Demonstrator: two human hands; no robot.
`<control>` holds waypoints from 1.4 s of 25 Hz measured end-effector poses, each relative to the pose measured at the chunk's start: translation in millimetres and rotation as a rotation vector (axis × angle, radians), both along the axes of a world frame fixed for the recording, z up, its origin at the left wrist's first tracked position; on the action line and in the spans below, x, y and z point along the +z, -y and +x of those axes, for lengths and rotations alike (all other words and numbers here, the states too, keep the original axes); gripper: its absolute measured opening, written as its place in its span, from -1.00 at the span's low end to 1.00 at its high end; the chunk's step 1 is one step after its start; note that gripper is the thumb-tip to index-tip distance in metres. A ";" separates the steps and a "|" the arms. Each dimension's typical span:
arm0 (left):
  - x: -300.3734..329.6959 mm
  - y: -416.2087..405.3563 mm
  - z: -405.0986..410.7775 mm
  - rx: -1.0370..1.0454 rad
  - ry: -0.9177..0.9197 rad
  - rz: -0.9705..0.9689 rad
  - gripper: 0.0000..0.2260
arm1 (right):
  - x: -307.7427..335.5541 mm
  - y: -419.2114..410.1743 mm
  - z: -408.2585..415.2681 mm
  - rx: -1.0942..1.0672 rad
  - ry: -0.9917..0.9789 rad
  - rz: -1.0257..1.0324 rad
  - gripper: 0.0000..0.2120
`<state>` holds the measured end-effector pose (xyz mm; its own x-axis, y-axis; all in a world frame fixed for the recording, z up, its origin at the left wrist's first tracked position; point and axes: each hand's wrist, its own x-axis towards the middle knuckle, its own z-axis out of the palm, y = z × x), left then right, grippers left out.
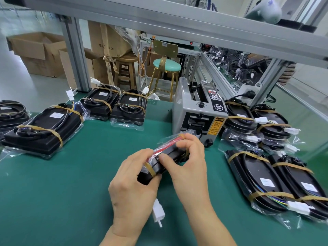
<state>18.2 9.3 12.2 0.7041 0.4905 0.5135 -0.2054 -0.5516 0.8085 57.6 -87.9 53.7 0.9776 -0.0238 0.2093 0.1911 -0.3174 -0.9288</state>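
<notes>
**Two hands hold one bagged unit over the bench**

The left hand (134, 183) comes up from below, wrist low and fingers curled round the near end of a bagged black unit (160, 166). The right hand (188, 164) arches over the far end. Its thumb and bent fingers pinch the clear bag against the casing. The unit lies tilted between them, lifted off the green bench (71, 192), just in front of the tape dispenser (198, 112).

Two tan tape bands (150, 170) cross the unit, one by each hand. One red wire (166, 144) runs along its top inside the bag. One white connector (158, 213) hangs below the left hand.

To the left, four taped units lie flat on the bench: one cut off at the edge (10, 112), one large in front (44, 128), and two side by side at the back (101, 103).

To the right, two units lie side by side in front (248, 174). Behind them stand two stacks (239, 114); how many units each holds cannot be told.

Beyond the bench stand two stools, one wooden (125, 71) and one with a teal seat (166, 65).
</notes>
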 end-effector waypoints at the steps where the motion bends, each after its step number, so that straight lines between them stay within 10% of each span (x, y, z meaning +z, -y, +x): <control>1: 0.6 0.7 -0.5 0.002 -0.006 0.001 -0.43 | -0.7 -0.5 1.0 -0.012 -0.002 0.036 -0.73; 17: 12.2 -49.5 -3.9 -0.122 -0.106 -0.055 -0.37 | 19.1 64.2 42.0 0.299 0.067 -0.416 -0.42; 21: 25.6 -69.5 -1.5 -0.170 -0.255 -0.011 -0.43 | 14.2 66.6 68.0 0.481 -0.085 -0.209 -0.66; 27: 57.3 -21.9 28.0 -0.339 -0.258 0.787 -0.42 | 4.2 67.9 81.1 0.539 -0.204 0.123 -0.73; 35: 54.1 -20.3 43.4 -0.403 -0.262 0.571 -0.40 | -1.1 66.0 88.8 0.438 -0.086 0.138 -0.85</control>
<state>61.6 29.7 66.3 0.9075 -0.1242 0.4013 -0.3201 -0.8230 0.4693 146.4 -153.9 52.6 0.9154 0.3731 0.1513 0.2003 -0.0961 -0.9750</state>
